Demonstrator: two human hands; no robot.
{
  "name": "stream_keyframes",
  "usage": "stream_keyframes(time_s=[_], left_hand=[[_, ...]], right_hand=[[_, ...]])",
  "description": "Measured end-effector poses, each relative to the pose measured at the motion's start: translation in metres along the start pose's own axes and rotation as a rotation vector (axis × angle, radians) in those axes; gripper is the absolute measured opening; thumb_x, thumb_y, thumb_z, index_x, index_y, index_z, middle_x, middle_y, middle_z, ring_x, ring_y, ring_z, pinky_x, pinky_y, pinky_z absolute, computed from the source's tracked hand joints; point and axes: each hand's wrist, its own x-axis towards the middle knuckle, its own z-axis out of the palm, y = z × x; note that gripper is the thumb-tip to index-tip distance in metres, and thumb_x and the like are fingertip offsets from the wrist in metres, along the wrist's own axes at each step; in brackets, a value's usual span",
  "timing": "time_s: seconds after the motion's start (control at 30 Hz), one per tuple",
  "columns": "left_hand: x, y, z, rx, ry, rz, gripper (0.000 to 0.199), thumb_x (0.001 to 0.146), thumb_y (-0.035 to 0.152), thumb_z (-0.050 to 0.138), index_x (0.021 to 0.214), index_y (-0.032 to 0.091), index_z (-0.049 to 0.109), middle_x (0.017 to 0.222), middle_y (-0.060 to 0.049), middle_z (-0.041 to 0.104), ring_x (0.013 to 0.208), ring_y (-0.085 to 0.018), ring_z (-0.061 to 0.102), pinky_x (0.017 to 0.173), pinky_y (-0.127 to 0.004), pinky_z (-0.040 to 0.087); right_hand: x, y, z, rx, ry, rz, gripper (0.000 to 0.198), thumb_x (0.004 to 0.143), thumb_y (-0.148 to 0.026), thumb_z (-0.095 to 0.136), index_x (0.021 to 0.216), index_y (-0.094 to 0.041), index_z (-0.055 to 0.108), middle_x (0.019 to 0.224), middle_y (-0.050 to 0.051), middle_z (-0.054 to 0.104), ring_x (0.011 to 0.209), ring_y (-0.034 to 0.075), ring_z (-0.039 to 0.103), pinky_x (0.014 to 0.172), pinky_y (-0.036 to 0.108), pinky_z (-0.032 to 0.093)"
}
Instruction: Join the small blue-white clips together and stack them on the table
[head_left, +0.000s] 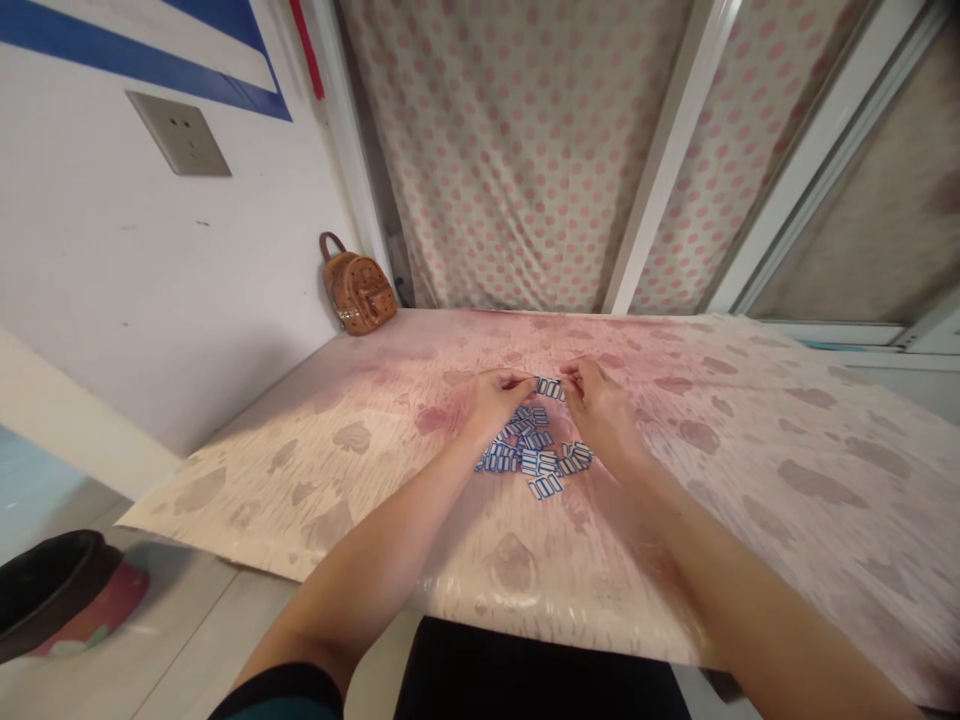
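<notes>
Between my two hands a small flat piece with blue-and-white bars [550,387] is held up just above the table. My left hand [498,398] pinches its left end, fingers closed. At its right end my right hand [600,405] grips it between thumb and fingers. Below the hands lies a loose pile of similar blue-and-white pieces [538,461], overlapping one another. The pieces are too small to tell their exact kind. My left forearm partly covers the pile's left side.
The table [750,480] wears a pinkish cover with heart shapes. A small brown backpack [363,291] stands at the back left corner against the wall. Behind hangs a dotted curtain [525,150]. A dark-rimmed pot [82,600] is on the floor at left.
</notes>
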Motion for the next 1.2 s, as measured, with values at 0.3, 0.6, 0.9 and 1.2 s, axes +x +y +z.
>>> stream_keyframes(time_s=[0.3, 0.6, 0.9, 1.2], left_hand=[[0.000, 0.000, 0.002, -0.063, -0.031, -0.045, 0.014, 0.075, 0.025, 0.074, 0.080, 0.012, 0.076, 0.073, -0.005, 0.072, 0.066, -0.014, 0.066, 0.067, -0.025, 0.054], [0.000, -0.002, 0.003, -0.081, -0.056, -0.046, 0.012, 0.075, 0.022, 0.072, 0.080, 0.012, 0.076, 0.074, -0.004, 0.073, 0.066, -0.013, 0.066, 0.069, -0.024, 0.053], [0.001, -0.001, 0.003, -0.065, -0.034, -0.047, 0.013, 0.074, 0.023, 0.072, 0.079, 0.011, 0.075, 0.072, -0.005, 0.072, 0.065, -0.014, 0.066, 0.067, -0.024, 0.053], [-0.002, 0.011, 0.000, -0.074, 0.020, -0.099, 0.010, 0.076, 0.021, 0.071, 0.078, 0.012, 0.074, 0.073, -0.005, 0.072, 0.065, -0.014, 0.066, 0.066, -0.024, 0.053]], right_hand=[[0.000, -0.002, 0.000, -0.031, 0.013, -0.035, 0.019, 0.089, -0.021, 0.040, 0.101, -0.019, 0.054, 0.101, 0.012, 0.066, 0.087, 0.024, 0.062, 0.072, 0.034, 0.045], [0.000, 0.001, 0.002, -0.007, 0.026, -0.037, 0.017, 0.089, -0.021, 0.041, 0.099, -0.019, 0.054, 0.098, 0.012, 0.066, 0.084, 0.024, 0.063, 0.071, 0.034, 0.046], [0.000, 0.006, 0.003, 0.016, 0.030, -0.096, 0.020, 0.090, -0.026, 0.048, 0.106, -0.019, 0.057, 0.099, 0.011, 0.062, 0.080, 0.022, 0.062, 0.070, 0.035, 0.049], [0.002, 0.015, -0.001, -0.104, -0.080, -0.213, 0.029, 0.090, -0.031, 0.056, 0.117, -0.022, 0.063, 0.105, 0.010, 0.060, 0.085, 0.023, 0.062, 0.080, 0.039, 0.051]])
